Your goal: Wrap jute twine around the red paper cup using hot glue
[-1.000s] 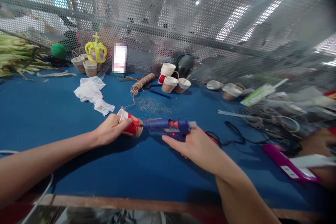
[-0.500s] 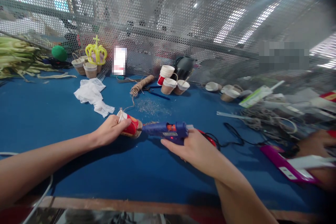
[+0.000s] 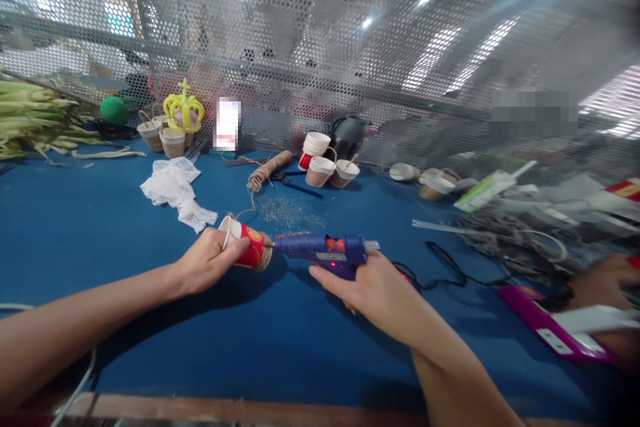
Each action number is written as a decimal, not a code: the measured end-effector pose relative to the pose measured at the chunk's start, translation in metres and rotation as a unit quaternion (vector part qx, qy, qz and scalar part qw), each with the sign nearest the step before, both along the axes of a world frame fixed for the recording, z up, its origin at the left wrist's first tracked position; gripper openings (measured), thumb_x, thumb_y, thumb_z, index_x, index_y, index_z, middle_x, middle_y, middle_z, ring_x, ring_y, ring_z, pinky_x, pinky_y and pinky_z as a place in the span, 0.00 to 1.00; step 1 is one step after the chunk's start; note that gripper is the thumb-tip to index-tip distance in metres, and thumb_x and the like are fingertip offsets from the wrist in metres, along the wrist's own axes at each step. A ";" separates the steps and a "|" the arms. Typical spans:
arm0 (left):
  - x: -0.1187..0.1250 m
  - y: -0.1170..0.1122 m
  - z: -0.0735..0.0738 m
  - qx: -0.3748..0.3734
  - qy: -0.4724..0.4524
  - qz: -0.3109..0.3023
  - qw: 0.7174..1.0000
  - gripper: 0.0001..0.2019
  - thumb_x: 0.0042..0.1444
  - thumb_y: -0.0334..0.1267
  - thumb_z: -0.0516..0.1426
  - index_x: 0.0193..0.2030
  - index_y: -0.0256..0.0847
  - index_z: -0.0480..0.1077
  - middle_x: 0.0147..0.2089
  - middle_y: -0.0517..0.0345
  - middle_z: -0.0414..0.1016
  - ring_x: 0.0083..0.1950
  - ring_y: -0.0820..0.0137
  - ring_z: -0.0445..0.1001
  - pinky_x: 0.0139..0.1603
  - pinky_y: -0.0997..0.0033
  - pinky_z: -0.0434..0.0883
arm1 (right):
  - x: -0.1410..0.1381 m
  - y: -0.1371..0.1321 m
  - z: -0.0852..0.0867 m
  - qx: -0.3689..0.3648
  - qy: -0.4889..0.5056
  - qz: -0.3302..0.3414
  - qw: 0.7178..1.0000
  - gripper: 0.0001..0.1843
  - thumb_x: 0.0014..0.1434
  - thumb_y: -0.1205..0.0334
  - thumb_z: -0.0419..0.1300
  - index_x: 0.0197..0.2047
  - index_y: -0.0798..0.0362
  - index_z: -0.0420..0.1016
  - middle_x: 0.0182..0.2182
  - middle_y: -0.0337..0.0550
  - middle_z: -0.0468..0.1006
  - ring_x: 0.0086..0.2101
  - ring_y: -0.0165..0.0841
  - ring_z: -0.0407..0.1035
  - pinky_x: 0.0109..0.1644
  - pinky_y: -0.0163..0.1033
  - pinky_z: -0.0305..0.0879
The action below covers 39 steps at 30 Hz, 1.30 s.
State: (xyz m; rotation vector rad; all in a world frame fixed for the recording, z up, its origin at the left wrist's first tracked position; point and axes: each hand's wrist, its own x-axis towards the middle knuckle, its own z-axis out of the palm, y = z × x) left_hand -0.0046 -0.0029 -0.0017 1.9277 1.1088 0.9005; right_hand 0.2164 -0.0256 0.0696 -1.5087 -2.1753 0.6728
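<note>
My left hand [image 3: 207, 260] is closed round a red paper cup [image 3: 246, 243] lying on its side, with jute twine wound about its base end. My right hand [image 3: 367, 283] grips a blue hot glue gun [image 3: 325, 250]; the nozzle tip touches the cup's twine-wrapped base. A strand of twine runs from the cup back to a twine spool [image 3: 267, 169] farther up the blue table [image 3: 280, 333]. The gun's black cord [image 3: 440, 263] trails off to the right.
White lace fabric [image 3: 175, 190] lies left of the cup. Twine-wrapped cups [image 3: 323, 170] and a yellow crown [image 3: 183, 110] stand along the perforated metal screen [image 3: 320, 47]. Dried leaves [image 3: 30, 117] are far left. Tangled cords, packets and another person's hand [image 3: 607, 273] crowd the right.
The camera tilted slightly, so everything sits a little lower in view. Both hands keep their grips, and the glue gun's nozzle stays against the cup's base.
</note>
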 end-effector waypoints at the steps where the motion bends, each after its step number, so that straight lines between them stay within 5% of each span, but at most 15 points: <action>1: 0.000 0.000 -0.001 0.005 0.001 -0.004 1.000 0.20 0.57 0.41 0.43 0.18 0.35 0.62 0.19 0.62 0.60 0.22 0.77 0.55 0.23 0.76 0.56 | 0.000 0.000 -0.001 -0.004 -0.002 -0.010 1.000 0.07 0.51 0.59 0.54 0.26 0.52 0.70 0.14 0.35 0.69 0.18 0.28 0.62 0.23 0.32 0.60; 11: -0.001 -0.002 -0.001 0.065 0.024 -0.032 0.997 0.18 0.57 0.38 0.43 0.18 0.36 0.59 0.19 0.63 0.57 0.22 0.77 0.53 0.24 0.76 0.56 | -0.002 -0.002 -0.001 -0.071 0.008 -0.064 0.995 0.18 0.51 0.57 0.55 0.14 0.51 0.58 0.07 0.32 0.61 0.12 0.25 0.58 0.18 0.31 0.57; 27: -0.004 -0.002 -0.001 0.179 0.029 -0.061 0.982 0.17 0.57 0.34 0.43 0.18 0.36 0.58 0.18 0.63 0.57 0.20 0.78 0.53 0.22 0.76 0.55 | 0.003 0.009 -0.004 -0.110 0.088 -0.043 0.989 0.14 0.50 0.55 0.56 0.19 0.52 0.62 0.09 0.32 0.61 0.14 0.26 0.59 0.20 0.32 0.57; 33: -0.003 -0.003 0.003 0.188 0.002 -0.046 0.981 0.16 0.57 0.33 0.44 0.18 0.37 0.57 0.18 0.63 0.57 0.21 0.78 0.54 0.23 0.75 0.56 | 0.021 0.044 -0.009 -0.052 0.214 -0.122 0.968 0.12 0.47 0.54 0.59 0.26 0.56 0.68 0.21 0.40 0.72 0.22 0.27 0.65 0.26 0.32 0.61; 39: -0.002 -0.005 0.004 0.152 -0.016 -0.056 0.987 0.17 0.58 0.35 0.44 0.19 0.37 0.57 0.19 0.62 0.57 0.21 0.78 0.55 0.24 0.75 0.56 | 0.039 0.097 -0.020 -0.041 0.090 -0.218 0.971 0.17 0.55 0.54 0.51 0.21 0.56 0.65 0.18 0.41 0.70 0.16 0.23 0.61 0.20 0.30 0.59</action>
